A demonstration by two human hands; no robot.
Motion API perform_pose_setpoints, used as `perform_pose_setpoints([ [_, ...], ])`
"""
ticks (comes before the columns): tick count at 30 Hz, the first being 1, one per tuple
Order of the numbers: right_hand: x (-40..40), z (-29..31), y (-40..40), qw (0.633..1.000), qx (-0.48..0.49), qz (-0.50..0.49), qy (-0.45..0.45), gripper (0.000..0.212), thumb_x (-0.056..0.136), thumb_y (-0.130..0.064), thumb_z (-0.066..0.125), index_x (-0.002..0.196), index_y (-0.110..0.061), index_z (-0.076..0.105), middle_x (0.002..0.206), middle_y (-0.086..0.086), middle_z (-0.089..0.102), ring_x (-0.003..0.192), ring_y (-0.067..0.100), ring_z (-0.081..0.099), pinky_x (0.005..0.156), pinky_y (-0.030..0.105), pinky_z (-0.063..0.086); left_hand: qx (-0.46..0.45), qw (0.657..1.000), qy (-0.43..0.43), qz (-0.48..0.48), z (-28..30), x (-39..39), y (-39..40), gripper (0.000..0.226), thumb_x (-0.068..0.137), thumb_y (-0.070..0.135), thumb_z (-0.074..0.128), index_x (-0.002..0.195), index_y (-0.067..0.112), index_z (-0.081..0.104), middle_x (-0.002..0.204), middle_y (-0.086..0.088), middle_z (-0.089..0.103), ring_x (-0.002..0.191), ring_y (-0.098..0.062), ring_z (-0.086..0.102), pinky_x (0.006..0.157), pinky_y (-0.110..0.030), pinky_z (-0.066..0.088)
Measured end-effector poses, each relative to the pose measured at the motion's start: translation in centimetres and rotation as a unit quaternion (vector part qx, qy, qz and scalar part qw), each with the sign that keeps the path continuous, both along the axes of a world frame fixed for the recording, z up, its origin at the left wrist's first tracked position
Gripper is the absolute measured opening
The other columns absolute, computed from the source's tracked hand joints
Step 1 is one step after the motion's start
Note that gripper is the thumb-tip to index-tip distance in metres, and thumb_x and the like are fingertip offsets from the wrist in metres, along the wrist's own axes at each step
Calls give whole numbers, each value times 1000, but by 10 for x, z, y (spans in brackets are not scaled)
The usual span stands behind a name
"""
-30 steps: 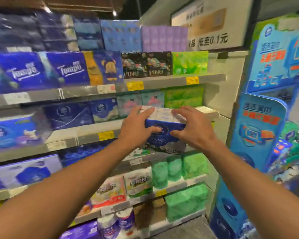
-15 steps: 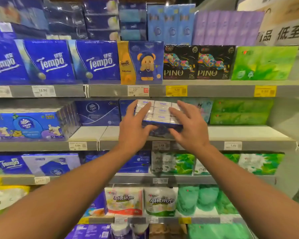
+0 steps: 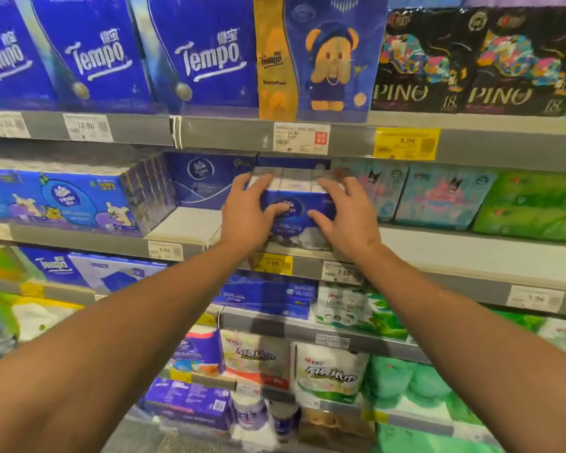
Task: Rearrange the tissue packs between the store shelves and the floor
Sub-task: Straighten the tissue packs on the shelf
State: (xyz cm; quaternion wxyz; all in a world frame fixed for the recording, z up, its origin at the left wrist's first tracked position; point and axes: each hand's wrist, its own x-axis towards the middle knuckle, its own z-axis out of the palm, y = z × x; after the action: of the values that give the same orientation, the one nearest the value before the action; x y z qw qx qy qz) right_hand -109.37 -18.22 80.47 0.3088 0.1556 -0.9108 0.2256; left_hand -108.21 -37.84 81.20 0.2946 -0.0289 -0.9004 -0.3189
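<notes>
A blue and white tissue pack [image 3: 296, 212] is seen at the centre of the frame, resting on the front part of the second shelf [image 3: 455, 253] from the top, its lower edge near the shelf lip. It is grasped from both sides: the left hand [image 3: 247, 217] is curled round its left end, with the thumb laid across the printed front and the fingers over the top, and the right hand [image 3: 347, 217] is curled round its right end in the same way. Each grip is thus closed on the pack.

Just behind the pack, a darker blue Vinda pack [image 3: 209, 179] is stood at the back of the same shelf. To the left of centre a large blue multipack [image 3: 66, 199] is placed, and to the right pale teal cartoon packs [image 3: 438, 194] and green packs [image 3: 533, 207] are lined up.

On the shelf above, blue Tempo packs [image 3: 102, 57] are ranged across the upper left, a bear-printed pack [image 3: 321, 57] at upper centre, and black Pino packs [image 3: 471, 63] at upper right. A yellow price tag [image 3: 406, 143] is fixed to that shelf's edge. In the lower part of the frame, kitchen roll packs [image 3: 330, 371] are shelved.
</notes>
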Motion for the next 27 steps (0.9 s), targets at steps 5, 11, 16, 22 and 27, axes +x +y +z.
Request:
perform_pose_setpoints([
  [5, -19, -8, -17, 997, -33, -56, -42, 88, 71, -42, 82, 143, -25, 32, 129, 18, 47, 116, 37, 52, 94, 39, 48, 2, 1000, -8, 3, 4, -36, -7, 46, 86, 48, 64, 128, 31, 55, 121, -8, 53, 113, -29, 52, 95, -45, 46],
  [11, -47, -6, -36, 992, -19, -96, -74, 74, 72, -38, 84, 131, -13, 48, 109, 15, 62, 90, 30, 63, 78, 36, 53, -5, 999, -43, -12, 1, -67, -20, 56, 79, 48, 72, 128, 31, 50, 118, -10, 56, 105, -30, 57, 86, -42, 53],
  [16, -66, -9, -44, 983, 20, -145, -111, 62, 79, -44, 77, 127, -13, 54, 115, 16, 64, 88, 30, 65, 66, 27, 42, -12, 996, -54, -71, 1, -81, -33, 77, 69, 28, 84, 133, 37, 42, 127, -7, 53, 114, -28, 55, 88, -39, 51],
  [22, -71, -9, -44, 991, -19, -96, -86, 92, 73, -36, 83, 143, -29, 23, 145, 12, 40, 108, 32, 61, 80, 37, 56, -20, 997, -42, -63, -2, -86, -35, 76, 71, 26, 83, 133, 37, 40, 127, -8, 53, 112, -30, 56, 85, -37, 50],
  [27, -67, -3, -44, 989, 5, -101, -107, 95, 77, -37, 80, 148, -29, 16, 145, 11, 38, 113, 33, 59, 84, 39, 53, -41, 994, -69, -71, 3, -82, -34, 79, 72, 30, 82, 135, 39, 36, 129, -11, 50, 111, -32, 56, 82, -37, 50],
])
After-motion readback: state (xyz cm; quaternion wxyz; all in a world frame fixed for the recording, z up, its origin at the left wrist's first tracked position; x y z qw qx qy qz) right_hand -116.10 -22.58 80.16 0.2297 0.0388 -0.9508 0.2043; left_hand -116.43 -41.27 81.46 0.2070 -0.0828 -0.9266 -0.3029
